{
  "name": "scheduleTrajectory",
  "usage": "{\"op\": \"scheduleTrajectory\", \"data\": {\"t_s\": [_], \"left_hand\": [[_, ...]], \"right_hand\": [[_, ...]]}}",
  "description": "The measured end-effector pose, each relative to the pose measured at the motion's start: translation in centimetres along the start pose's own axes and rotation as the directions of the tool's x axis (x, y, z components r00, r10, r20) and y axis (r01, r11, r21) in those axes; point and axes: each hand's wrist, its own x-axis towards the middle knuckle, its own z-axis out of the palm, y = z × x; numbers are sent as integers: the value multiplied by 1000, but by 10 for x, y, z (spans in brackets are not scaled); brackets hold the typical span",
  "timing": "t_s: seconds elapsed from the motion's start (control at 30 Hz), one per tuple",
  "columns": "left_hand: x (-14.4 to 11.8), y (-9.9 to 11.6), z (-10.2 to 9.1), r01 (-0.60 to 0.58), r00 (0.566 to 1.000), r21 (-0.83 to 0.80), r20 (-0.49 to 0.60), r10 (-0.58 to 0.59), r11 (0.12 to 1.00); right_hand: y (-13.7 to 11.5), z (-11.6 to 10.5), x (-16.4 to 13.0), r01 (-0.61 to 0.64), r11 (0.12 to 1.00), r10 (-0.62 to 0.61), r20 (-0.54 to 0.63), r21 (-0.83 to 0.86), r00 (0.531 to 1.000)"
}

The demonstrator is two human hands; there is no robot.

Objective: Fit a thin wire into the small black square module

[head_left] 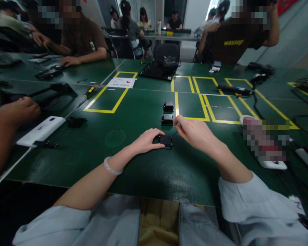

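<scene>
My left hand (146, 140) rests on the green table (143, 171) and grips a small black box (166, 141) from its left side. My right hand (193, 133) hovers just right of that box, its thumb and forefinger pinched on a thin dark wire that sticks out of the box's upper right corner. Two more small black boxes lie in a line beyond it: one (167, 119) close by, the other (168, 106) farther off. A pale bangle circles my left wrist.
Yellow tape rectangles (110, 99) mark the table. A white device (41, 130) and another person's hand (15, 111) are at the left. A black tray (157, 70) sits at the back. Cables and white devices lie at the right. Other people sit around the tables.
</scene>
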Motion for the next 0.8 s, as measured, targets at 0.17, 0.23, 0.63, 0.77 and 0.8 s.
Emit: {"op": "scheduleTrajectory", "data": {"t_s": [0.17,0.23,0.63,0.77,0.8], "left_hand": [[0,-1,0,-18,1000,5,-8,18,1000],[0,-1,0,-21,1000,2,-9,21,1000],[0,1,-1,-1,1000,5,4,1,1000],[0,1,0,-8,1000,3,0,8,1000],[0,1,0,-12,1000,4,-3,12,1000]], "right_hand": [[-1,-1,-3,33,999,-32,-24,35,999],[-2,-3,-3,36,999,-35,-21,41,999],[-3,-1,2,-52,993,55,27,-105,998],[-2,0,0,-15,999,15,-2,-34,1000],[-2,-1,-1,-2,1000,2,-6,-12,1000]]}}
